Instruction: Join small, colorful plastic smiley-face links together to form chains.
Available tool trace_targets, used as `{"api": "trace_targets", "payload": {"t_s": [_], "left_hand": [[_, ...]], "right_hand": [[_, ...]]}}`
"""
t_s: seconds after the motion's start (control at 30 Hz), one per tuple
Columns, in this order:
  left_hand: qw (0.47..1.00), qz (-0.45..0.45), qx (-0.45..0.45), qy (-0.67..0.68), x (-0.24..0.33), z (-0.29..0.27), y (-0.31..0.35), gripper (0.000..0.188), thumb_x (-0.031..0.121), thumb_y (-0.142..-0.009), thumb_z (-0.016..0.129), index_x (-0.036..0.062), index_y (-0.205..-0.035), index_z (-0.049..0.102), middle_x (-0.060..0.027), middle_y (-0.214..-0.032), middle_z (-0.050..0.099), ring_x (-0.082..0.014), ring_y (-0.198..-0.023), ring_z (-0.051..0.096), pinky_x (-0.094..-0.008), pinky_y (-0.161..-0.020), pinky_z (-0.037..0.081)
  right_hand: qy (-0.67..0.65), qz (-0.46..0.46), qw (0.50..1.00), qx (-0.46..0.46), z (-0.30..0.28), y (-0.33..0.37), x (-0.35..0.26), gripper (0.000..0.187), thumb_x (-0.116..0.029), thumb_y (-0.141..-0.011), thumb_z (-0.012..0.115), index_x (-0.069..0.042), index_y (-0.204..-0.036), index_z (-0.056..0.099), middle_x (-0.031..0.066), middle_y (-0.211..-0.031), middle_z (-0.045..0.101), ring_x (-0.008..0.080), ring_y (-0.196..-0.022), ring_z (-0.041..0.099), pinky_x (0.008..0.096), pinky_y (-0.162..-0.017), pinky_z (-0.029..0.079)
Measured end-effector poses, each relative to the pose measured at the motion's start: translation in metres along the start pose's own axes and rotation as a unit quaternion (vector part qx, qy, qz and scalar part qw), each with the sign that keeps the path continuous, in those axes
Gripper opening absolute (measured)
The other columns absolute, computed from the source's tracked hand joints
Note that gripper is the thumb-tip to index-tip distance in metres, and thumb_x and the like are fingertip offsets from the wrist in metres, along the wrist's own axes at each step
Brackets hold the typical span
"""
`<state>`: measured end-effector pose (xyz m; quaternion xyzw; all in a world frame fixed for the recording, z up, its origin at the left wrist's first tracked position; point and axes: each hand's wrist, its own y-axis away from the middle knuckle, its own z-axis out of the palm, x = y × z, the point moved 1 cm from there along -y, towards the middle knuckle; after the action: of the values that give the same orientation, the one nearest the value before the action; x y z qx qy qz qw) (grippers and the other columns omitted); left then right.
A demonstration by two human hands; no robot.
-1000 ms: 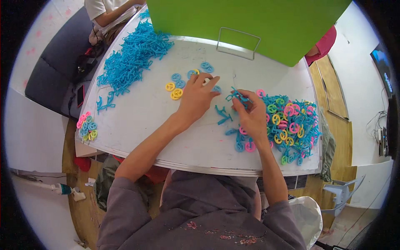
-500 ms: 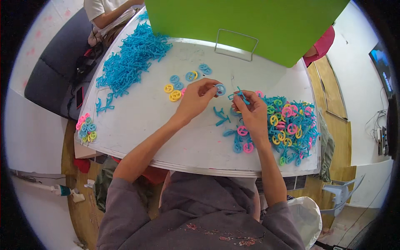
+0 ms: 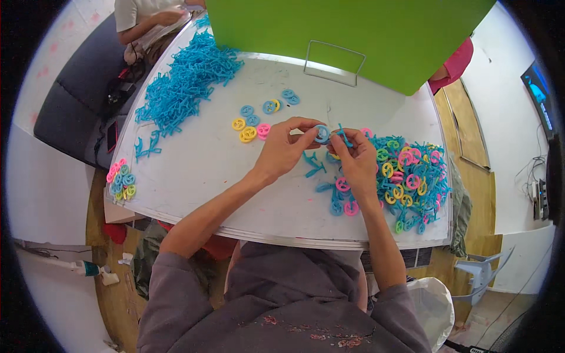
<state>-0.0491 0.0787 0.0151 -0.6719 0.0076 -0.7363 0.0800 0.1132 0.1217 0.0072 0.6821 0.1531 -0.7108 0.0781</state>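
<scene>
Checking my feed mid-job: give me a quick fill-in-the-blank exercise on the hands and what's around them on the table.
1. The left hand holds a small wheel coloured ____.
2. The thin branching piece is in the ____ hand.
3. The mixed-colour pile lies on the person's ____ side of the table.
4. The large panel at the table's far side is ____.

Missing words: blue; right; right; green.

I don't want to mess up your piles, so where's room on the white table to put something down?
A wide bare patch lies between the blue plastic pile, the ring cluster at the left edge and the left forearm. Another lies between the green panel, loose spoked rings and mixed heap. Crowded: right side and far left, under those heaps.
</scene>
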Motion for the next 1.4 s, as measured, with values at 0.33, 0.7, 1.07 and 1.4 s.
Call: {"api": "trace_targets", "payload": {"t_s": [0.33, 0.7, 1.07, 1.4], "left_hand": [[1.000, -0.016, -0.005, -0.014, 0.005, -0.002, 0.001, 0.024, 0.009, -0.092, 0.058, -0.0005, -0.113, 0.065, -0.0048, -0.093, 0.062, -0.0115, -0.087, 0.063, -0.0235, -0.079, 0.052], [0.998, -0.033, -0.042, 0.019, -0.003, 0.004, 0.006, 0.026, 0.015, -0.099, 0.050, 0.0031, -0.121, 0.055, -0.0093, -0.114, 0.059, -0.0162, -0.098, 0.063, -0.0303, -0.086, 0.054], [0.998, -0.040, 0.029, 0.029, -0.010, 0.004, 0.005, 0.022, 0.013, -0.096, 0.055, -0.0012, -0.112, 0.053, -0.0088, -0.104, 0.065, -0.0154, -0.093, 0.065, -0.0261, -0.077, 0.053], [0.997, 0.040, 0.022, -0.065, -0.005, 0.005, 0.007, 0.023, 0.009, -0.094, 0.056, 0.0048, -0.116, 0.057, -0.0086, -0.098, 0.065, -0.0149, -0.088, 0.065, -0.0265, -0.074, 0.052]], "right_hand": [[-0.073, 0.073, 0.994, -0.033, -0.003, 0.002, 0.002, 0.023, -0.020, -0.093, 0.063, 0.000, -0.105, 0.061, 0.0044, -0.091, 0.065, 0.0085, -0.079, 0.062, 0.0228, -0.076, 0.051], [-0.075, 0.017, 0.997, -0.030, 0.001, 0.003, 0.002, 0.019, -0.017, -0.095, 0.060, 0.000, -0.104, 0.058, 0.0053, -0.093, 0.064, 0.0110, -0.084, 0.064, 0.0244, -0.079, 0.052], [-0.038, -0.013, 0.999, -0.016, 0.003, 0.002, 0.006, 0.015, -0.012, -0.095, 0.058, 0.001, -0.102, 0.056, 0.0071, -0.095, 0.064, 0.0134, -0.085, 0.064, 0.0273, -0.079, 0.054], [0.024, -0.044, 0.999, 0.017, 0.005, 0.004, 0.007, 0.012, -0.009, -0.095, 0.058, 0.000, -0.102, 0.056, 0.0075, -0.094, 0.065, 0.0131, -0.085, 0.063, 0.0258, -0.076, 0.053]]}}
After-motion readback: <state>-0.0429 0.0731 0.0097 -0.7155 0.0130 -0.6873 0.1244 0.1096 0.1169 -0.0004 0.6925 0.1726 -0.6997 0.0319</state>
